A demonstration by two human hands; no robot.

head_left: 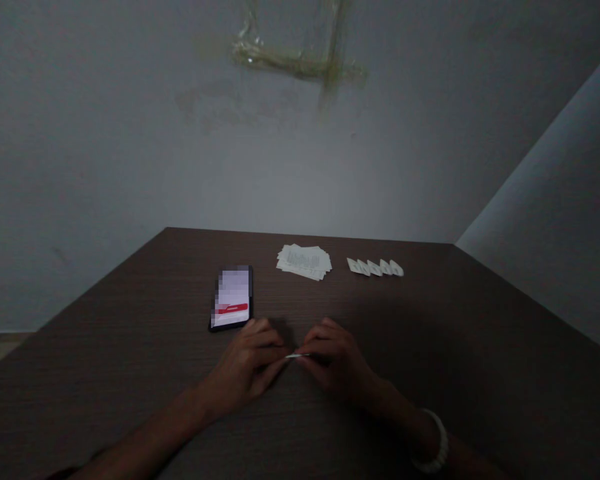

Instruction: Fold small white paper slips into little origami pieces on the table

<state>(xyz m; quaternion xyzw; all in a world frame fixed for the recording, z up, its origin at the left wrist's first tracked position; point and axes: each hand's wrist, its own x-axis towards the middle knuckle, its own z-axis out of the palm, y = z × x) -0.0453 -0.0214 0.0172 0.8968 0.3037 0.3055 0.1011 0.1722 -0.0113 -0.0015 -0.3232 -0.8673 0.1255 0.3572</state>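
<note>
My left hand and my right hand meet low over the dark wood-grain table. Between their fingertips they pinch a small white paper strip, seen edge-on, with much of it hidden by my fingers. Farther up the table lies a loose stack of printed paper slips. To its right, a row of several small folded paper pieces overlaps in a line. A white beaded bracelet circles my right wrist.
A smartphone with a lit screen lies next to my left hand, its display blurred. The table's far edge meets a grey wall marked with old tape residue. The table's right side runs along another wall.
</note>
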